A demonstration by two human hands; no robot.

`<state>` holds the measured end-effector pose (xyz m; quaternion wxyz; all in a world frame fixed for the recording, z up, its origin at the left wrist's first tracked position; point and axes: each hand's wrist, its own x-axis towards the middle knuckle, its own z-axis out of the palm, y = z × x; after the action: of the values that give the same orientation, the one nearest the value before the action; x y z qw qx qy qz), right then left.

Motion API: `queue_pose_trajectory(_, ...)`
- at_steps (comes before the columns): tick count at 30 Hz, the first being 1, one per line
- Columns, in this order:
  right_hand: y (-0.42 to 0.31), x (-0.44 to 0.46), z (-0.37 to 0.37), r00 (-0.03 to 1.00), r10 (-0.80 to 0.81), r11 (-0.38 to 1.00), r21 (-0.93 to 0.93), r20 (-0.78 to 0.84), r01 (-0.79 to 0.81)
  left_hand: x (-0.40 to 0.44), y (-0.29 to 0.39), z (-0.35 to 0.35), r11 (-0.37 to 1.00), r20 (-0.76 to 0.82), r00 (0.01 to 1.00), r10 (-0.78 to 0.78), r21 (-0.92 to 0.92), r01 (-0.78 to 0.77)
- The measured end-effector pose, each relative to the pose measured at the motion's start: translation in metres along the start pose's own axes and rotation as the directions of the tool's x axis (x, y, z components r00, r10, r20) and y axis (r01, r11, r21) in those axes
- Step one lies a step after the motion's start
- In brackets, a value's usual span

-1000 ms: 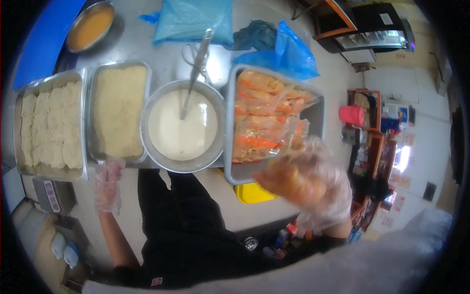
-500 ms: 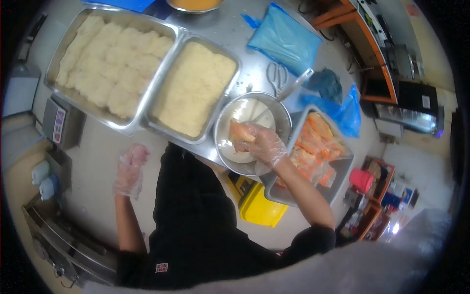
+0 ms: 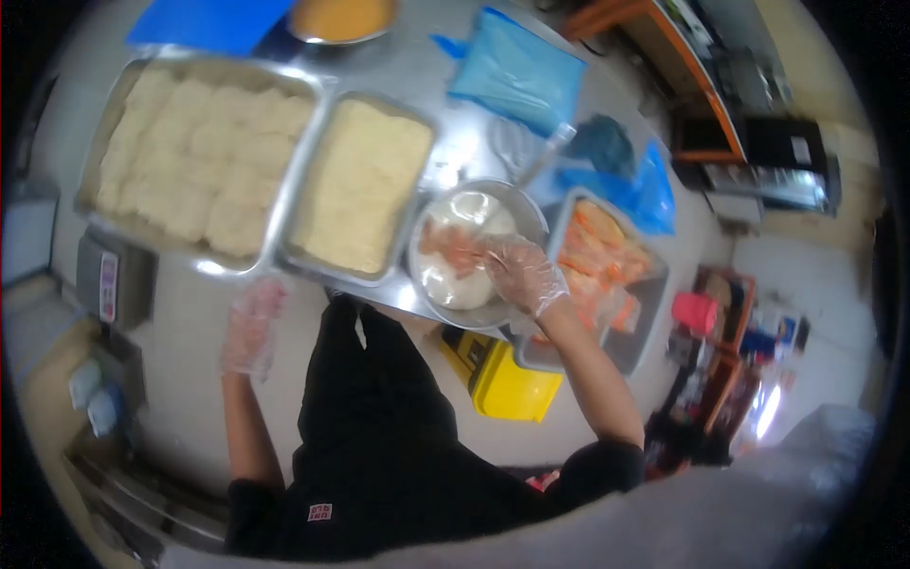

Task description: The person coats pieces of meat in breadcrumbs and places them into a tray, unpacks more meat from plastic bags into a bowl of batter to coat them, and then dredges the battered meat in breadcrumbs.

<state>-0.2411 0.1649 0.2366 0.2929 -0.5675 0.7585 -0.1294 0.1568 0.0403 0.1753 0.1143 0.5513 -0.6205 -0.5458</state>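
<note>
My right hand (image 3: 519, 273), in a clear plastic glove, grips a piece of raw meat (image 3: 457, 248) at the white liquid in a round metal bowl (image 3: 531, 211). A long metal utensil (image 3: 548, 152) leans out over the bowl's rim. My left hand (image 3: 252, 327), also gloved, hangs in front of the trays, its blurred fingers pinkish; whether it holds anything is unclear. Left of the bowl is a tray of pale yellow crumbs or flour (image 3: 362, 185), and beyond it a larger tray of coated pieces (image 3: 204, 156). A grey bin (image 3: 645, 327) to the right holds bagged orange-coated meat (image 3: 597, 261).
At the back of the metal table stand a bowl of orange liquid (image 3: 341, 17), a blue bag (image 3: 521, 74) and crumpled blue plastic (image 3: 654, 190). A yellow container (image 3: 517, 379) is below the table edge, and a scale (image 3: 114, 280) stands at left.
My right hand has come from over the grey bin's front to the bowl, bringing the meat to the white liquid. My left hand stays near the trays' front. The view has turned.
</note>
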Motion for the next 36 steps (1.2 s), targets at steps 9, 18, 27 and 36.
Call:
queue_pose_trajectory(9,0.137,-0.203,-0.155,0.724,0.647,0.730,-0.082,-0.237,-0.679,0.006,0.012,0.013,0.991,-0.003,0.994,0.112,-0.074,-0.112)
queue_pose_trajectory(18,0.328,-0.179,-0.079,0.846,0.366,0.927,-0.231,0.387,-0.295,-0.036,0.053,0.075,0.971,-0.049,0.987,0.153,-0.180,-0.159)
queue_pose_trajectory(27,0.329,-0.201,-0.008,0.835,0.272,0.953,-0.255,0.478,-0.165,-0.063,0.037,0.088,0.964,-0.116,0.988,0.102,-0.232,-0.127)
queue_pose_trajectory(36,0.307,-0.223,-0.005,0.864,0.367,0.911,-0.324,0.345,-0.257,-0.053,0.058,0.106,0.952,-0.114,0.976,0.184,-0.228,-0.206)
